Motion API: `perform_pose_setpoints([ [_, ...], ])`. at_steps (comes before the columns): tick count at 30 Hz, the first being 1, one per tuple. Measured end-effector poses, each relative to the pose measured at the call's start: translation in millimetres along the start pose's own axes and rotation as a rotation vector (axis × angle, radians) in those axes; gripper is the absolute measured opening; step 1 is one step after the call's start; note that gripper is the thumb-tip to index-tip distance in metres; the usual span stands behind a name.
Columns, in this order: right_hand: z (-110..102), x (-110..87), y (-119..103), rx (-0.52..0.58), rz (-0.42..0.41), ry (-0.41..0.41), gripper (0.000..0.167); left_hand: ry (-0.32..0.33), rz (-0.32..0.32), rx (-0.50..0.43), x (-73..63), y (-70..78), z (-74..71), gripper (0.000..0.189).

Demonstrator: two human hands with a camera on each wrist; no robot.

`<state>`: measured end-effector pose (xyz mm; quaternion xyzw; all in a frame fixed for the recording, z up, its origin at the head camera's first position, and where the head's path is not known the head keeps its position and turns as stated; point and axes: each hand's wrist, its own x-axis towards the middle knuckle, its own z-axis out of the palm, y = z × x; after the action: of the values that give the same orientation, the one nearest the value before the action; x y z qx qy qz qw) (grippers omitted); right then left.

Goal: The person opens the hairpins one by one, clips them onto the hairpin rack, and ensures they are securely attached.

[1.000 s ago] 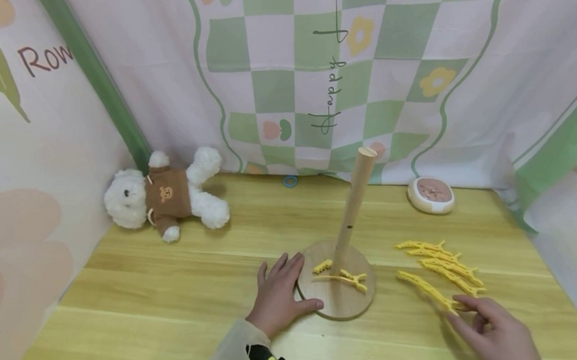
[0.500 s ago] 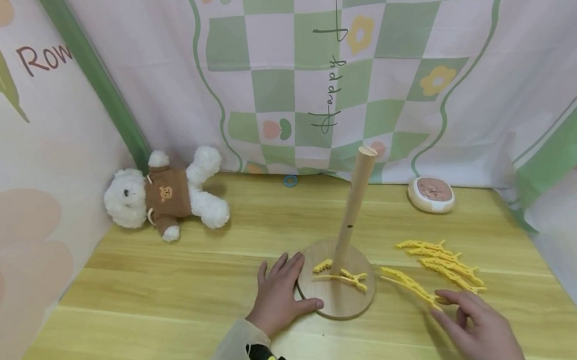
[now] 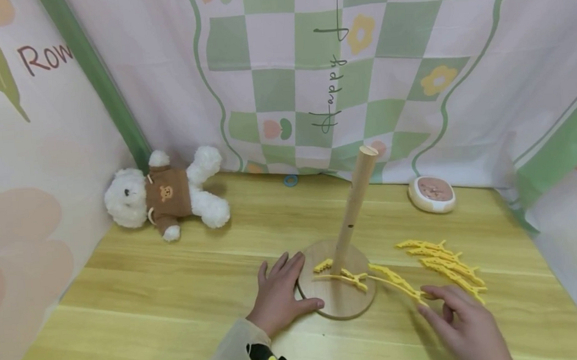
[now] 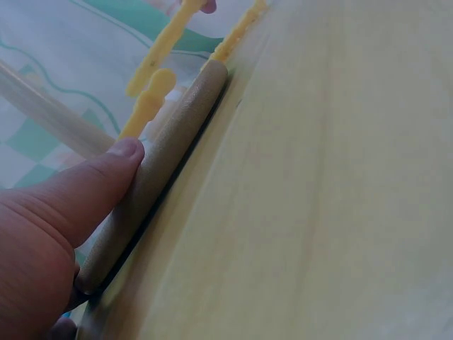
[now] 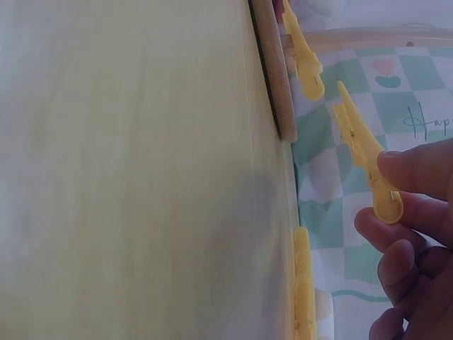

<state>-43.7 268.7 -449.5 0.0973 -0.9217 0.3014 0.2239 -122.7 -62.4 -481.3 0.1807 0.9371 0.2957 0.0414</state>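
A wooden pole (image 3: 355, 209) rises, tilted in the head view, from a round wooden base (image 3: 338, 306). My left hand (image 3: 278, 302) rests at the base's left rim, fingers mostly straight and the thumb (image 4: 113, 173) on its top edge. Low on the pole, a yellow alligator hair clip (image 3: 354, 278) has its two arms on either side of it. My right hand (image 3: 468, 323) pinches the tail of another yellow hair clip (image 3: 396, 281) between thumb and finger. That held clip's arms are parted, their tips beside the base's right rim. The left fingers' undersides are hidden.
Several more yellow hair clips (image 3: 445, 267) lie in a row on the wooden table (image 3: 177, 308), right of the base. Farther back are a round white-rimmed device (image 3: 432, 194), a blue ring (image 3: 291, 181) and a white plush toy (image 3: 167, 193). A patterned curtain (image 3: 273, 87) hangs behind.
My right hand has moved left with its hair clip, toward the base, and the clip's arms have spread apart. The left hand and the stand have stayed put.
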Motion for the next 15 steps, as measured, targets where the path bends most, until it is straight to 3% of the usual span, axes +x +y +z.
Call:
perform_pose_setpoints([
  [6,4,4.4,-6,0.018,-0.047,-0.015,0.035,-0.001,0.001,-0.006,-0.6,1.8,-1.7,0.104],
  [15,9,7.9,-16,0.029,-0.035,-0.037,0.033,-0.002,0.008,0.009,0.2,0.4,-0.9,0.105],
])
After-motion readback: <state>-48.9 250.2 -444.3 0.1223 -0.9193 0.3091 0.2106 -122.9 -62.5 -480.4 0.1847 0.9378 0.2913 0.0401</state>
